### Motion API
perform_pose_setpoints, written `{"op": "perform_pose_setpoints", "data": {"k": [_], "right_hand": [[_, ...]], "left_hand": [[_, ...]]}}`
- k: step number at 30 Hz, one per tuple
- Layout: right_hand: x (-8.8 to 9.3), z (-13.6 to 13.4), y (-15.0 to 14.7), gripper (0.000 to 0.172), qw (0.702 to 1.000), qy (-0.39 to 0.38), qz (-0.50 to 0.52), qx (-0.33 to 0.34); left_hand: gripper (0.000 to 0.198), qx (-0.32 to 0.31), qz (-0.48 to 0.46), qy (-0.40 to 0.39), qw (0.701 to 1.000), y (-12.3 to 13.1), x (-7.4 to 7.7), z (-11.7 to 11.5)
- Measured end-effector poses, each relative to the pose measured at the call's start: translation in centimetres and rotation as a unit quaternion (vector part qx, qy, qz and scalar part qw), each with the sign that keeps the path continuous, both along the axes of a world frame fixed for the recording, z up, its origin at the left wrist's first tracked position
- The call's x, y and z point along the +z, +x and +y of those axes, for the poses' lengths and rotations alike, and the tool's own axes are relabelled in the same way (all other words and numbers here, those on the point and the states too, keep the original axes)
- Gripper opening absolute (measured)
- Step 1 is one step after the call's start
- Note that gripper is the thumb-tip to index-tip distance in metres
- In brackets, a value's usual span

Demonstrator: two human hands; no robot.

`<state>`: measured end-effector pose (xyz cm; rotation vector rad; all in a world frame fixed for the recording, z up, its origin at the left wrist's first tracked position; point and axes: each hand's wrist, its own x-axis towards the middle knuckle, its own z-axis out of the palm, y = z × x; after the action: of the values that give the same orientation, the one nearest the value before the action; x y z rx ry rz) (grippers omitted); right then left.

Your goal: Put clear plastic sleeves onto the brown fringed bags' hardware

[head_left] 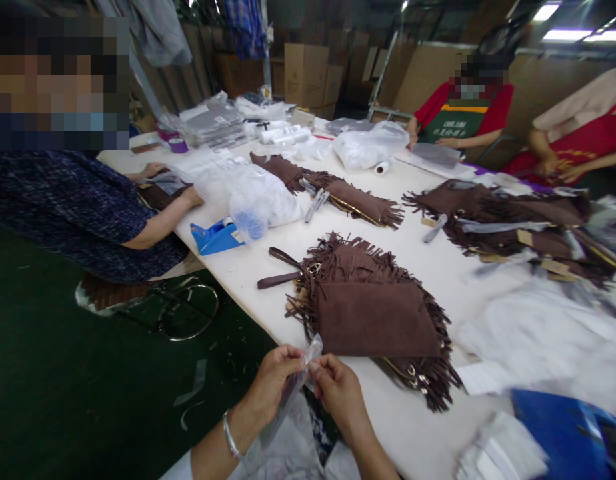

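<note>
Both my hands meet at the table's near edge over a strip of clear plastic point(315, 345), perhaps a bag or wrap. My left hand point(273, 377) pinches it from the left, thumb and fingers pressed together. From the other side my right hand point(338, 387) closes its fingertips on the same plastic. Part of the plastic hangs down below my hands, and its full shape cannot be made out. Just beyond them lies a stack of brown fringed bags point(378, 317) with wrist straps and gold-coloured zips.
On the white table point(281, 293) lie more brown fringed bags point(358, 200), a blue tape dispenser point(215, 237), a heap of plastic bags point(248, 190) and a blue object point(563, 433) at the right. A co-worker point(88, 200) sits at the left; two people stand across the table.
</note>
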<state>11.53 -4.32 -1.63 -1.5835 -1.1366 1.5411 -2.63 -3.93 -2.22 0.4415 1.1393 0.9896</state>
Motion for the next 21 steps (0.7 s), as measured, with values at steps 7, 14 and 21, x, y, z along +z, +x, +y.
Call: {"op": "perform_pose_setpoints", "data": {"k": [7,14,21], "right_hand": [[-0.51,0.26,-0.06,0.025,0.999,0.012,-0.036,0.011],[-0.26,0.05,-0.19,0.023,0.999,0.025,-0.035,0.004],[-0.36,0.12,0.01,0.023,0.999,0.013,-0.052,0.002]], "left_hand": [[0.013,0.002,0.003,0.009,1.0,-0.06,-0.26,-0.06],[0.012,0.019,0.004,0.018,1.0,0.1,-0.2,-0.19],[0.015,0.019,-0.004,0.023,1.0,0.23,-0.2,-0.35]]}}
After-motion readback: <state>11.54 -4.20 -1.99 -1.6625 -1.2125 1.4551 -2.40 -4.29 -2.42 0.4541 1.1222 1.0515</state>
